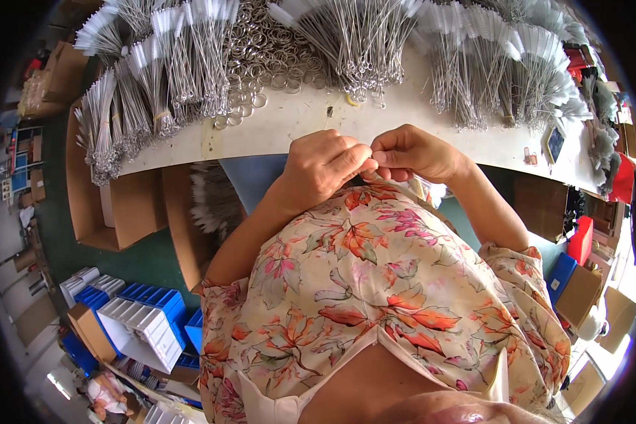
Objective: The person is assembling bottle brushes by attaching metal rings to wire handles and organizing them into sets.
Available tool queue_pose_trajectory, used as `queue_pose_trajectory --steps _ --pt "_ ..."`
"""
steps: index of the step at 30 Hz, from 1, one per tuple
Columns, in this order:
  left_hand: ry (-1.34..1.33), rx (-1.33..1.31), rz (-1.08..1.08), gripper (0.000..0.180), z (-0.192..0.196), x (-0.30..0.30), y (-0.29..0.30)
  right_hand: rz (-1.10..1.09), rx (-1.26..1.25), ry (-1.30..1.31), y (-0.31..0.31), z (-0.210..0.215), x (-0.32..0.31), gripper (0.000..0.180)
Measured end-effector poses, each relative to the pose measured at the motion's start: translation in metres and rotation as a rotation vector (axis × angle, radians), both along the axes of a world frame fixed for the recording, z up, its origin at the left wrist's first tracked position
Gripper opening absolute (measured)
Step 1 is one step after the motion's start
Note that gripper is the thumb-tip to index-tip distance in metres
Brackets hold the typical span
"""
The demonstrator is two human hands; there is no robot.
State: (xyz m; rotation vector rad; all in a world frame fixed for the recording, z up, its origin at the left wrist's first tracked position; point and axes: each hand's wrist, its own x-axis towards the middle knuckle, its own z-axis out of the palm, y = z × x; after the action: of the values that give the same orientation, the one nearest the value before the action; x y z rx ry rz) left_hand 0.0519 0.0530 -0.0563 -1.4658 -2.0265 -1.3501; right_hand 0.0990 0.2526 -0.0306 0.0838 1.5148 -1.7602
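A: Your left hand is at the near edge of the long off-white desk, its fingers curled in and narrow. And your other one?

B: Your right hand is at that same edge of the desk, thumb and forefinger drawn narrow, their tips meeting your left fingers. You cannot tell from this view whether something small is between them.

A: On the desk, beyond your hands and around its middle, you have a heap of thin silver wire brushes with white bristles, their looped ends pointing towards you.

B: Left of the desk's middle you have a pile of shiny round metal rings, a few lying nearer its front edge. More brushes lie in bunches towards both ends of the desk.

A: Below the desk's left end you have an open brown cardboard box.

B: And farther back from the desk, on that side, stacked blue and white plastic bins.
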Motion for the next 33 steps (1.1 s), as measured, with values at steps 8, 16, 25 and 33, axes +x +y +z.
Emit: queue_pose_trajectory --steps 8,16,25,33 --pt "-0.159 -0.379 0.639 0.015 -0.018 -0.099 -0.028 0.463 1.605 0.917 0.008 0.001 -0.004 0.008" --pt "-0.179 -0.374 0.640 0.011 -0.044 -0.119 -0.017 -0.342 0.697 0.828 -0.011 -0.016 -0.031 0.009" --pt "-0.671 -0.184 0.601 0.018 -0.024 -0.113 -0.016 -0.459 0.314 0.686 -0.034 0.020 -0.070 0.009" --pt "-1.191 0.424 -0.101 0.015 0.033 -0.082 -0.012 -0.488 -0.025 0.592 -0.049 0.050 -0.084 0.012"
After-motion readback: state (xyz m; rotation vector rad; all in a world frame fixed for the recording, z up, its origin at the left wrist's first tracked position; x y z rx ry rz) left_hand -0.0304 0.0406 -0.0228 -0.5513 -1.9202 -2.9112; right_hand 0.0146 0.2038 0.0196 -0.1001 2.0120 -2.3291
